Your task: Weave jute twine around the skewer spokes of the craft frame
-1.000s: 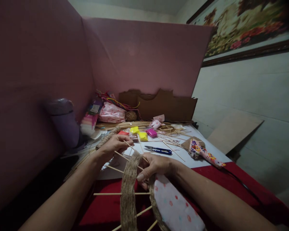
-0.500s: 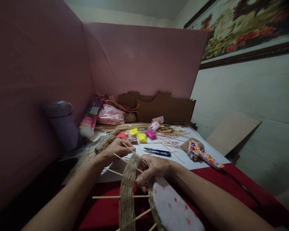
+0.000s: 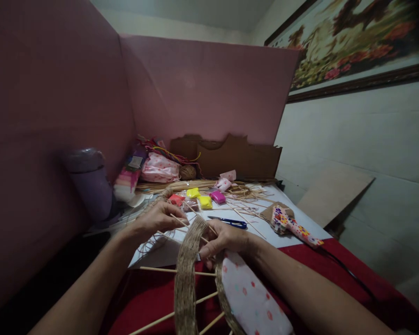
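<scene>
A jute-wound ring [image 3: 185, 279] with thin wooden sticks [image 3: 160, 269] poking through it stands in front of me over the red cloth. My left hand [image 3: 157, 218] is closed on a strand of twine beside the ring's top, among the sticks. My right hand [image 3: 226, 239] grips the top of the ring, thumb pressed on the jute band. A white flowered fabric piece [image 3: 251, 300], edged in jute, lies under my right wrist.
Blue thread snips [image 3: 230, 222], coloured clay packets [image 3: 206, 201], a floral glue gun [image 3: 291, 225], a twine ball [image 3: 187, 172] and a bundle of sticks [image 3: 174, 185] lie on the white sheet. A purple jar [image 3: 89, 181] stands left. Pink boards wall the back and left.
My left hand has shifted slightly left and toward me with the twine. The ring has turned a little, so the sticks sit at new angles. The right hand keeps its grip.
</scene>
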Motion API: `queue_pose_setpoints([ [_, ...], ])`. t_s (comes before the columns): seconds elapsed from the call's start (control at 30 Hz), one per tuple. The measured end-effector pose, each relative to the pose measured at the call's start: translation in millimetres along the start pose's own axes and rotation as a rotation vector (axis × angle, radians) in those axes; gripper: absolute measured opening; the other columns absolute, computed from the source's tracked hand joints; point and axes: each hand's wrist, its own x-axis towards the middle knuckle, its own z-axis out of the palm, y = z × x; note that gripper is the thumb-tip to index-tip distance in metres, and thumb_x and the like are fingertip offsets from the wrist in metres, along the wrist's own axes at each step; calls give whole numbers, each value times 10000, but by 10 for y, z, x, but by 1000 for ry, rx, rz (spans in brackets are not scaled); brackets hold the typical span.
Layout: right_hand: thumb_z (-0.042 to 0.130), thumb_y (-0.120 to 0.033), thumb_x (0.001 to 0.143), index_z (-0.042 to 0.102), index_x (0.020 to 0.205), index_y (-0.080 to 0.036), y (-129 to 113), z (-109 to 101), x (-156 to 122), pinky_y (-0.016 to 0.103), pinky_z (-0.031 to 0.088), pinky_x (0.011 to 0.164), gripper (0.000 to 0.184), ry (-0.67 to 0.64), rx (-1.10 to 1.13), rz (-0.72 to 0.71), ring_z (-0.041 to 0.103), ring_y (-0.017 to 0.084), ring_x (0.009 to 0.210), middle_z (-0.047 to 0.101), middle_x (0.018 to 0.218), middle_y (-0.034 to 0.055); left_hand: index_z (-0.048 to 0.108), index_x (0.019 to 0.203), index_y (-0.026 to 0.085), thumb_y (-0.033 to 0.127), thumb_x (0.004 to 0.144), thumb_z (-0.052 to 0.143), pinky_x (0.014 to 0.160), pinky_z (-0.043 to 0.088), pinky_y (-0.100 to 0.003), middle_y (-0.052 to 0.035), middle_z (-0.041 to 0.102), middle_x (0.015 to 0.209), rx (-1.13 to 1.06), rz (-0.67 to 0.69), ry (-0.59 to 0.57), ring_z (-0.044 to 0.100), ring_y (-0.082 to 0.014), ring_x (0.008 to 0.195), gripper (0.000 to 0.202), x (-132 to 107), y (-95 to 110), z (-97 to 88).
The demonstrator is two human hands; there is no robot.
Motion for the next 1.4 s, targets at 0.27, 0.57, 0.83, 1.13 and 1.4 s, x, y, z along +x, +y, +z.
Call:
queue_pose_setpoints([
  [0.27,775,-194,571,546,916,-116,-23,12,40,156,453,413,422,65,35,-79,577,79,442,641,658,-9,736,746,150,317,646,679,413,171,-229,26,431,466,63,24,-59,265,-67,432,203,-30,10,-72],
  [0.57,772,-211,592,379,1170,-172,13,4,67,154,419,386,700,341,25,-201,540,80,392,614,540,-61,735,735,138,324,634,694,435,211,-224,26,428,474,84,33,-5,312,-74,451,216,-36,22,-96],
  [0.83,761,-263,596,426,1081,-180,53,-36,80,159,424,409,595,385,-45,-241,555,85,395,617,523,-59,710,766,123,302,678,655,420,141,-230,52,367,459,81,18,-9,244,-52,416,207,-28,-13,-133],
  [1.13,755,-266,603,431,1009,-182,42,-19,74,147,380,362,527,402,-52,-223,522,83,353,628,503,-41,660,813,101,338,686,653,390,127,-212,65,385,466,35,-18,9,243,-39,392,269,-26,-11,-177],
  [1.4,748,-249,606,423,985,-182,12,2,64,156,402,375,504,420,-51,-246,517,82,342,631,481,-37,541,645,142,401,741,609,354,92,-200,77,358,418,-38,2,91,207,-35,358,285,-34,1,-183],
])
